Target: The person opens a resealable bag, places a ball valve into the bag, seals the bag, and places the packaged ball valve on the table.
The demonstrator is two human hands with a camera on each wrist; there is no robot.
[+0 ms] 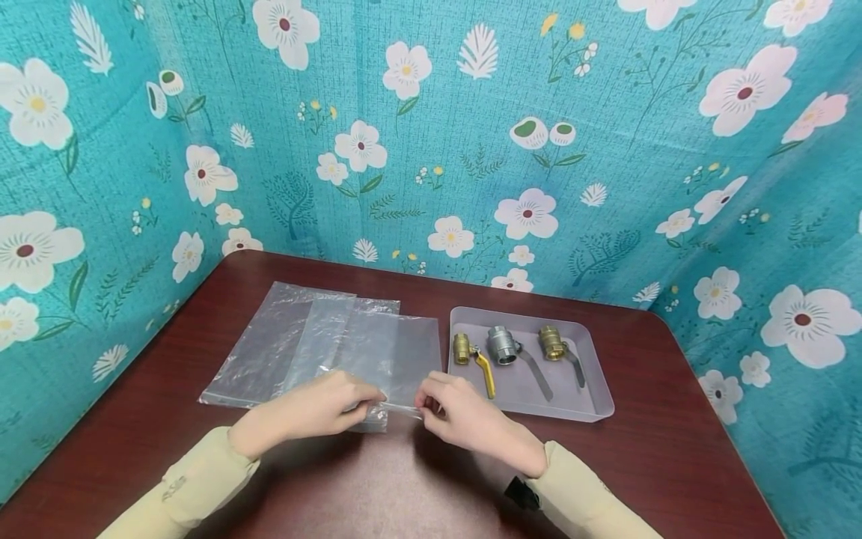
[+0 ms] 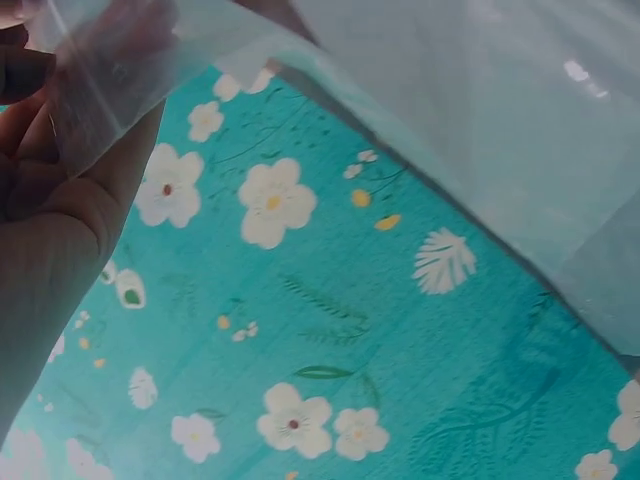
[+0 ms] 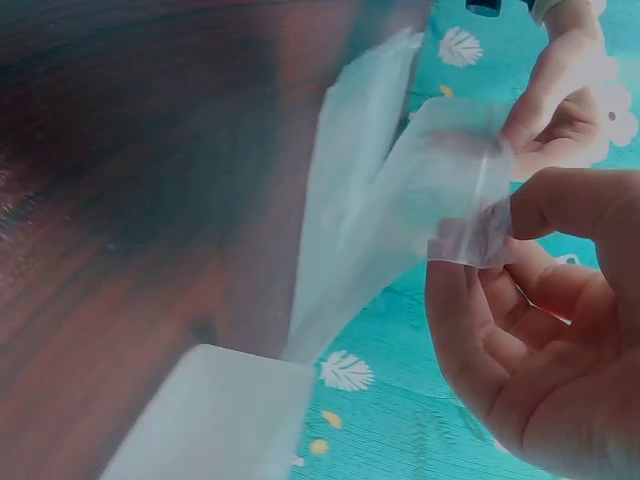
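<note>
Left hand (image 1: 326, 408) and right hand (image 1: 465, 415) are pinching a bag (image 1: 416, 352) by its near edge; its body is lying just beyond them. Film is presumably behaving light, limp, slippery; the edge's ends are likely giving the surest hold. Beyond the left, other bags (image 1: 252, 344) are lying; beyond the right, a tray (image 1: 595, 400) is holding valves (image 1: 501, 345).

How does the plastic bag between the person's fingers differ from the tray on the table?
The bag is thin and bends where it is held, while the tray keeps its shape with raised sides. The left hand and right hand pinch the bag's near edge; neither touches the tray. The tray holds three metal valves, whereas the bag shows nothing inside. Both look pale.
</note>
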